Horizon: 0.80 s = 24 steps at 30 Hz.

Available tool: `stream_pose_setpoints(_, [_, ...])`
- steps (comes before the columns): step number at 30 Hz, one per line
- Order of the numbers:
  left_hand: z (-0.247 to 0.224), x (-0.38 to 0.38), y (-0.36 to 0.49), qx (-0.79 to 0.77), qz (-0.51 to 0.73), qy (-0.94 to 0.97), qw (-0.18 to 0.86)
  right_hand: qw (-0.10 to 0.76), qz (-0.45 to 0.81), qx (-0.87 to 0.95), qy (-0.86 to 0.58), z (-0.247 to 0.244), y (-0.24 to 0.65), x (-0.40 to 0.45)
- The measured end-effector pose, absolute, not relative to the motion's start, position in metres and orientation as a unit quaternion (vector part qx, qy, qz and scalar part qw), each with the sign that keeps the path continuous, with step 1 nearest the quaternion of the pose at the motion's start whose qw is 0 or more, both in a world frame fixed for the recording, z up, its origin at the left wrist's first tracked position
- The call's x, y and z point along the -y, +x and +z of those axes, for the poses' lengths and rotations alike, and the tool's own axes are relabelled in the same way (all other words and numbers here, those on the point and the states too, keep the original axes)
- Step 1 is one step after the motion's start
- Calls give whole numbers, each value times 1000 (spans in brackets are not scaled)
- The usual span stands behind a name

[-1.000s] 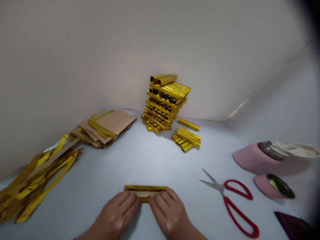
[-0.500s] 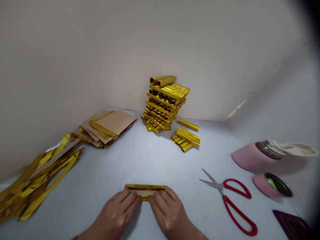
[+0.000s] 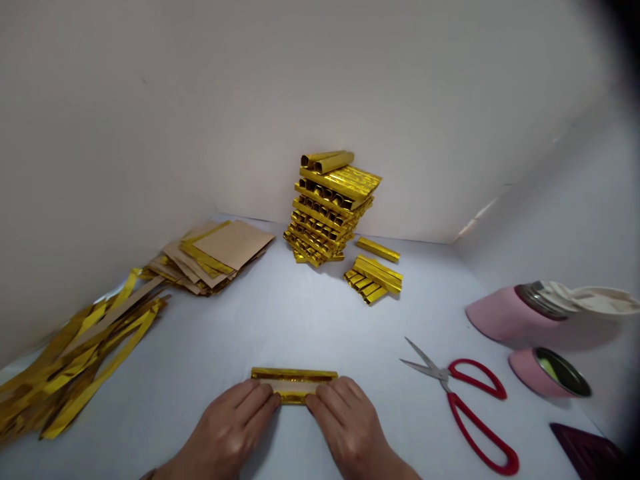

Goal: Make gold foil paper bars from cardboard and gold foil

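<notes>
A partly folded strip of gold foil paper [image 3: 295,374] lies crosswise on the table in front of me, its tan inner side showing between two raised gold edges. My left hand [image 3: 227,423] grips the left end of its near edge, fingers bent together. At the right end, my right hand [image 3: 347,420] pinches the same near edge in the same way. Both thumbs are mostly hidden under the fingers. To the right lie red-handled scissors [image 3: 443,375] with their blades apart, touched by neither hand.
Stacked gold paper tubes [image 3: 325,213] stand by the back wall, with several loose folded tubes [image 3: 373,279] beside them. Gold-and-tan sheets [image 3: 235,243] and cut gold strips [image 3: 100,353] lie left. A pink flask [image 3: 500,313], pink cup [image 3: 535,373] and dark flat object [image 3: 585,447] are right.
My right hand has shifted slightly right along the strip, so the gap between the hands is wider and more of the near gold edge shows. The left hand has barely moved.
</notes>
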<state>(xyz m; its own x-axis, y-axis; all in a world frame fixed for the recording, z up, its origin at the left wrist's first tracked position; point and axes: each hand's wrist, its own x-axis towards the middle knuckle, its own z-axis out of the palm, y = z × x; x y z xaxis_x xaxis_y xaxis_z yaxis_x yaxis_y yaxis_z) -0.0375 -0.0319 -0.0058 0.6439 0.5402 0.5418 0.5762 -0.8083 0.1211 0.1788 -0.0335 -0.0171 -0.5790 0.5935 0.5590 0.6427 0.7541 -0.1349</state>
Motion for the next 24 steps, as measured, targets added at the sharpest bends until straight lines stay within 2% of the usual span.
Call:
stream_pose_setpoints(8, [-15, 36, -45, 321, -264, -909, 0, 298, -37, 898, -321, -9, 190, 35])
stream_pose_setpoints(14, [-15, 39, -54, 331, -248, -908, -73, 293, -17, 896, -333, -9, 206, 38])
stream_pose_setpoints(20, [-15, 38, -55, 380, -217, -879, -188, 313, 76, 857, -401, -15, 208, 36])
stream_pose_setpoints(24, [-21, 37, -54, 412, -222, -858, -210, 292, 164, 827, -451, -14, 208, 33])
